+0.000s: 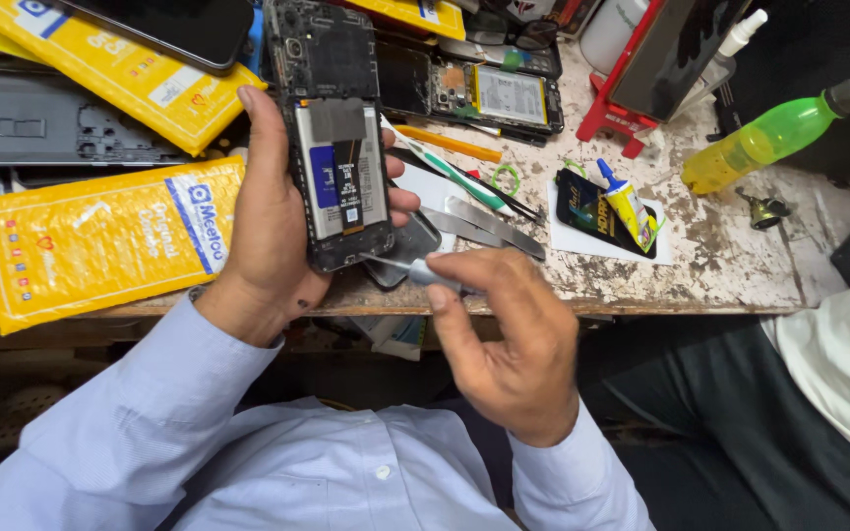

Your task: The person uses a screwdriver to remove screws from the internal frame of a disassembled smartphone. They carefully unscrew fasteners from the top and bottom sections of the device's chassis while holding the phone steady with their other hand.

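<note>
My left hand (268, 216) grips an opened smartphone (336, 138) with its back cover off, battery and ribbon cable showing, held upright over the bench edge. My right hand (509, 334) pinches a small metal-shafted screwdriver (415, 267), its tip touching the lower end of the phone. Both sleeves are light blue.
Yellow padded envelopes (100, 236) lie at the left on a worn workbench (730, 265). Another opened phone (484, 93), metal pry blades (494, 224), a glue tube (630, 205), a green bottle (769, 138) and a red stand (622, 108) lie beyond. Another person's dark trousers (740, 413) are at the right.
</note>
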